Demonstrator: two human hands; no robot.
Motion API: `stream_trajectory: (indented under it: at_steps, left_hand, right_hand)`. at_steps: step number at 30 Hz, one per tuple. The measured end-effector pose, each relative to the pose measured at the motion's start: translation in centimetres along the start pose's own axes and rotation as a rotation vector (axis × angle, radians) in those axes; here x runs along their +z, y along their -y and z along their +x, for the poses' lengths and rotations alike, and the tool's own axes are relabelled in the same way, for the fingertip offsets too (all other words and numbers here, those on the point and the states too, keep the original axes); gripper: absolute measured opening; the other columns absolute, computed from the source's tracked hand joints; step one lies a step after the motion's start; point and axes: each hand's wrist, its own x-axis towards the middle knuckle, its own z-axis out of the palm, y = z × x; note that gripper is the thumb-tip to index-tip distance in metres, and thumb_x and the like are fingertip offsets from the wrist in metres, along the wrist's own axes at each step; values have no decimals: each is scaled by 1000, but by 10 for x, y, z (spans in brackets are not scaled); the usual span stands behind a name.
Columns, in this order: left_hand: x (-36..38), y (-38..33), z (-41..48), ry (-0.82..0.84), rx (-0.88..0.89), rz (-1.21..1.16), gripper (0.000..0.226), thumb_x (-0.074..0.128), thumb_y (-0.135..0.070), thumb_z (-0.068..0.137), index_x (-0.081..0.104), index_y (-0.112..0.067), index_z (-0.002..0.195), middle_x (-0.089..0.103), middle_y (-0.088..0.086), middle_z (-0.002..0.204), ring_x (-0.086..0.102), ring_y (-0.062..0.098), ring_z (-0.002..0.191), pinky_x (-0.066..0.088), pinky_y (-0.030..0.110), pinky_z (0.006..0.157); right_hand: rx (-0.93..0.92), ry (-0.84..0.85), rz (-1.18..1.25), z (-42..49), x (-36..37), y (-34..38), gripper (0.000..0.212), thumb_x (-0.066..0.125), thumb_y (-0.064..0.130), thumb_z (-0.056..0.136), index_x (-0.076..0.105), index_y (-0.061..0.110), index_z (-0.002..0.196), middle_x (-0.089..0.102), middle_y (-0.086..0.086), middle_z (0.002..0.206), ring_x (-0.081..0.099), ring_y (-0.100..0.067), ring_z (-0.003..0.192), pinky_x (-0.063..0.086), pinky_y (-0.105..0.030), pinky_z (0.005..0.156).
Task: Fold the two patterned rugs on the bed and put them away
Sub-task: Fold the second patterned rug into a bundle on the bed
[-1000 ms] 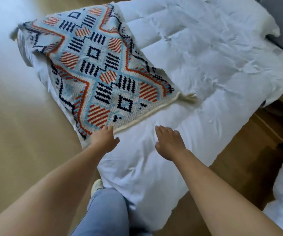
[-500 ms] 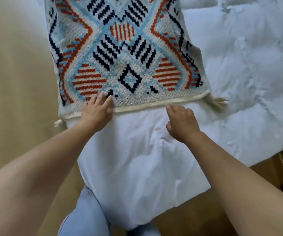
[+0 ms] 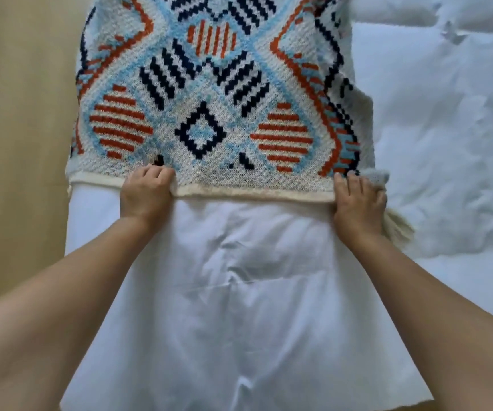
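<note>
Both hands had moved up onto the rug's (image 3: 209,99) near hem on the bed (image 3: 239,307); left hand (image 3: 145,189) pinched it, right hand (image 3: 358,201) covered the corner, grip unclear; first fold starting I think, next lift both ends evenly.

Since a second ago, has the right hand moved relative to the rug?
Yes. The right hand went forward and rightward off the white duvet onto the rug corner beside the tassel.

The rug (image 3: 209,99) is patterned on white with light-blue lattice lines, navy stripes and diamonds, and orange-red striped ovals. Its hem (image 3: 254,194) and tassel (image 3: 397,228) are cream. The bed (image 3: 239,307) is covered in white; the floor (image 3: 16,143) is tan.
</note>
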Motion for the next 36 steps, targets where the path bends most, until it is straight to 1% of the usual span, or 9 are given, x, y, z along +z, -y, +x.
stream_trajectory:
  at_steps: [2,6,10,12,24,28,31,34,36]
  left_hand:
    - [1,-7,-3,-5,-5,33,20,47,1,87,59,1,103,61,24,98,53,39,90,38,43,70]
    - [-2,-24,-15,-9,16,51,16,48,3,85,58,3,99,59,25,88,53,37,78,32,38,61]
    - [-7,-56,-31,18,66,42,13,51,4,83,59,5,94,58,26,82,54,38,72,36,41,58]
    - [-8,-74,-40,39,72,26,13,52,4,83,59,5,93,58,26,82,54,38,72,38,42,59]
    - [-7,-99,-42,71,44,60,12,51,4,81,57,2,91,59,23,86,53,37,76,29,37,59]
    - [-6,-107,-45,55,92,64,17,47,5,81,57,1,93,60,23,87,51,34,76,29,37,60]
    - [-2,-123,-48,145,79,112,20,38,-6,86,51,-10,101,59,11,96,45,26,82,20,33,65]
    - [3,-135,-53,183,105,137,12,37,-19,90,47,-15,94,58,6,92,36,20,74,21,33,65]
    - [4,-131,-57,182,134,140,26,33,-35,93,49,-15,90,60,5,86,39,20,71,25,33,66]
  right_hand:
    - [19,17,-8,10,-1,-8,59,43,8,90,22,20,144,29,-11,149,22,-30,137,17,-57,107]
    - [-50,-32,142,22,-1,-13,32,43,1,88,48,5,119,50,-21,120,43,-36,112,40,-46,84]
    - [-170,-95,104,20,-4,-15,20,44,-4,85,53,-3,103,54,-25,101,49,-37,93,31,-38,65]
    - [-210,-128,84,15,-7,-20,18,45,-5,84,55,-4,99,55,-25,96,50,-36,90,27,-37,64]
    - [-273,-172,89,8,-8,-25,22,42,-5,84,57,-2,101,58,-22,98,49,-35,94,36,-40,71]
    - [-283,-191,70,8,-7,-29,18,43,0,83,59,-1,93,61,-21,93,51,-35,88,29,-36,65]
    - [-277,-189,64,2,-6,-35,17,44,3,81,59,1,87,62,-19,89,53,-34,85,25,-34,64]
    - [-278,-179,79,-8,-3,-48,15,48,1,79,62,-2,82,64,-22,83,54,-35,80,25,-34,62]
    - [-266,-171,83,-17,-2,-64,11,53,-2,75,63,-5,74,65,-25,75,57,-37,73,29,-35,60]
